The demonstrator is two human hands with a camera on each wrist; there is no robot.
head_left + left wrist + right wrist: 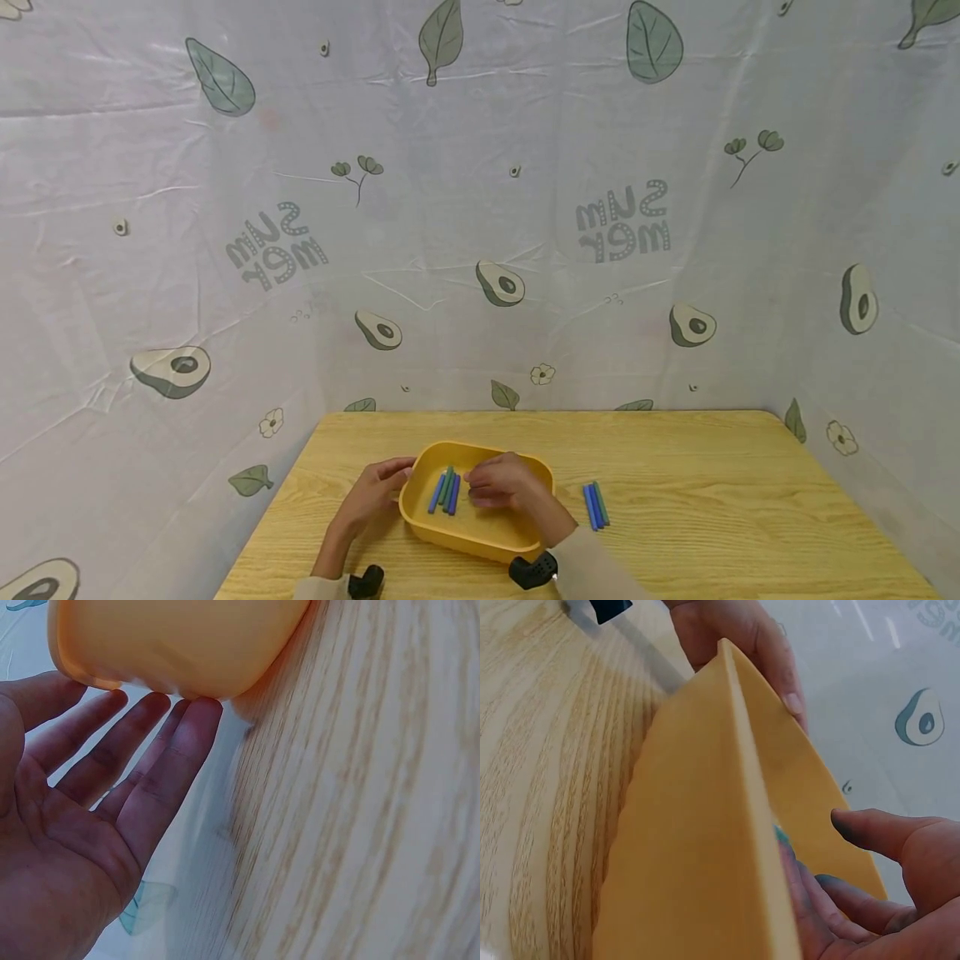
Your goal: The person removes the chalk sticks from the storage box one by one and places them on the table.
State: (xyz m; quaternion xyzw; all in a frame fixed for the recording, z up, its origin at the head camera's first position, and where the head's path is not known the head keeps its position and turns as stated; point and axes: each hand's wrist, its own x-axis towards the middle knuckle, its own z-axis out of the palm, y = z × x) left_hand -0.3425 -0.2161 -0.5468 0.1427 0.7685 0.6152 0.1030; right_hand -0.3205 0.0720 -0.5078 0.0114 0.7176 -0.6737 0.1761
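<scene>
A yellow plastic bin (480, 540) stands on the wooden table with several slim blue, green and purple sticks (453, 495) lying side by side in its left half. My left hand (372, 493) is at the bin's left end; in the left wrist view its extended fingers (169, 769) touch the bin wall (180, 645). Inside the bin, my right hand (504, 482) is just right of the sticks. Its thumb (874, 831) stands apart from the fingers in the right wrist view, and I see nothing between them. The bin wall partly hides those fingers, and a green tip shows beside them.
Right of the bin, a small group of blue and green sticks (596, 506) lies on the table (712, 500). A pale sheet (450, 208) printed with leaves and avocados hangs behind the table and along its sides.
</scene>
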